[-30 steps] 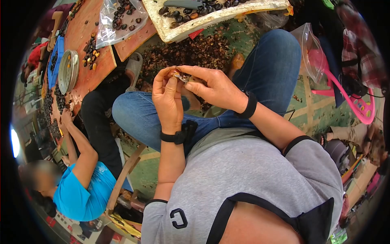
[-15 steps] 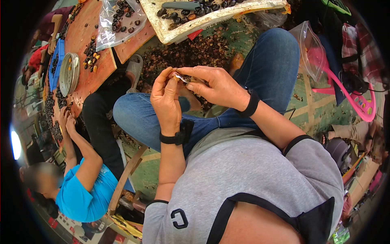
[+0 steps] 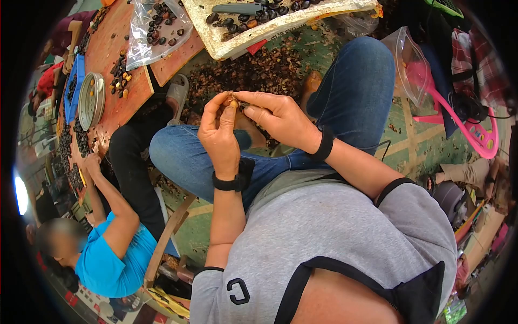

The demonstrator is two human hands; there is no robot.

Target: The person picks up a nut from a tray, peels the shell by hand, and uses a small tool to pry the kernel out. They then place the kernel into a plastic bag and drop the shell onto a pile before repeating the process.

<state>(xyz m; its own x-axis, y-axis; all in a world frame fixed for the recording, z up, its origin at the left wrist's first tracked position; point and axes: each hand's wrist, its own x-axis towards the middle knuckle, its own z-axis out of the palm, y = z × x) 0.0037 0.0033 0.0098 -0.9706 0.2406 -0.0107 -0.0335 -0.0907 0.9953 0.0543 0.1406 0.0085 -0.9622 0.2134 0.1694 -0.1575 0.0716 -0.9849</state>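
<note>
My left hand (image 3: 220, 127) holds a partly peeled chestnut (image 3: 233, 103) between thumb and fingertips, its pale yellow flesh and some reddish-brown shell showing. Close against it, my right hand (image 3: 285, 120) is closed around a small metal knife (image 3: 242, 103), mostly hidden by the fingers. The right index fingertip touches the top of the chestnut. Both hands are above my lap, between my bent knees.
Ahead, a white foam box (image 3: 226, 47) holds dark chestnuts and a grey-handled tool (image 3: 237, 8). A plastic bag of chestnuts (image 3: 156, 40) lies on the wooden table (image 3: 102, 48). Shells (image 3: 259, 67) litter the floor. A co-worker in blue (image 3: 116, 256) sits at left; a pink stool (image 3: 475, 129) is at right.
The right hand has shifted slightly left and turned, so the shiny blade seen earlier is now mostly hidden. More of the chestnut's yellow flesh shows. The co-worker's hands have moved slightly.
</note>
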